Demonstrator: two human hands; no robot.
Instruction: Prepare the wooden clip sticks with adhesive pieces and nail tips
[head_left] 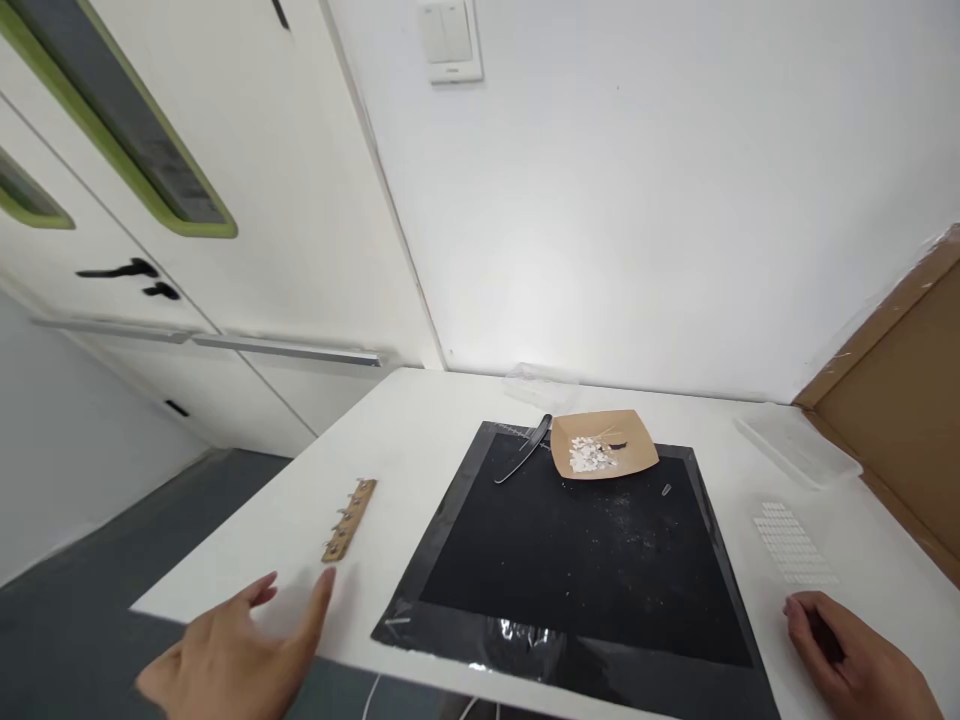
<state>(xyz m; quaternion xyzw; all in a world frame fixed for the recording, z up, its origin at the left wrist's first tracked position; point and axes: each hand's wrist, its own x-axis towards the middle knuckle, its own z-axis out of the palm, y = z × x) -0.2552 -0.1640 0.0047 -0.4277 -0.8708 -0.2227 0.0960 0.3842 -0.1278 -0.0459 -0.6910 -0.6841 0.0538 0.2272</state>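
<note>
My left hand (236, 645) is over the table's front left edge, thumb and fingers spread, holding nothing. Just beyond its thumb lies a narrow wooden strip (351, 520) with several small pieces standing along it, too small to make out. My right hand (859, 655) rests at the right front of the table with its fingers curled in, and nothing shows in it. Close above that hand is a sheet of small white tabs (795, 545). Between the hands lies a black mat (577, 560), bearing a small clear piece (666, 490) and pale specks.
A brown paper tray (637, 445) with white scraps sits at the mat's back edge, beside a slim black curved tool (525, 450). Clear plastic (540, 385) lies near the wall. A clear plastic lid or tray (799, 445) lies by a brown board (900, 390) at right.
</note>
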